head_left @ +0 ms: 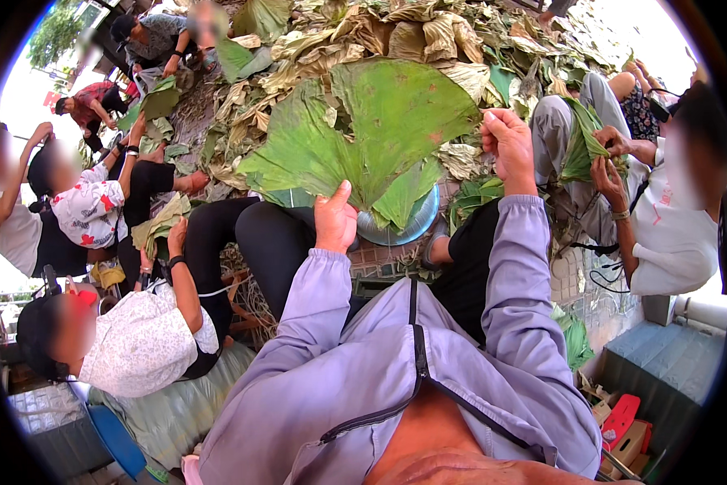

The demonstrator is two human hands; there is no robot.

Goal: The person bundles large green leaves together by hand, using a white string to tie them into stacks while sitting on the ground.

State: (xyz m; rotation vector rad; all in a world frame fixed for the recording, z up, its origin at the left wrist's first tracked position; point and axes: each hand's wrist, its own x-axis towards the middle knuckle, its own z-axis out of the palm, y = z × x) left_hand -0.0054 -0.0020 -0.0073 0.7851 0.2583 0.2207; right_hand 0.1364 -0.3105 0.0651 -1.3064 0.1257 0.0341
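A large green lotus leaf (404,121) is spread out in front of me, with brown specks and a deep notch in its upper edge. My left hand (335,217) is closed on its lower part, thumb on top. At the leaf's right edge, the fingers of my right hand (509,145) are pinched together on the rim. Beneath the leaf, between my knees, is a round blue-grey basin (416,229), mostly covered by it. More green leaf pieces (475,196) lie just right of the basin.
A broad heap of dried leaves (371,36) fills the ground ahead. At right, a seated person (671,218) handles a folded green leaf (578,141). Several people sit along the left, one holding a leaf (161,225). A grey-blue box (663,360) stands at lower right.
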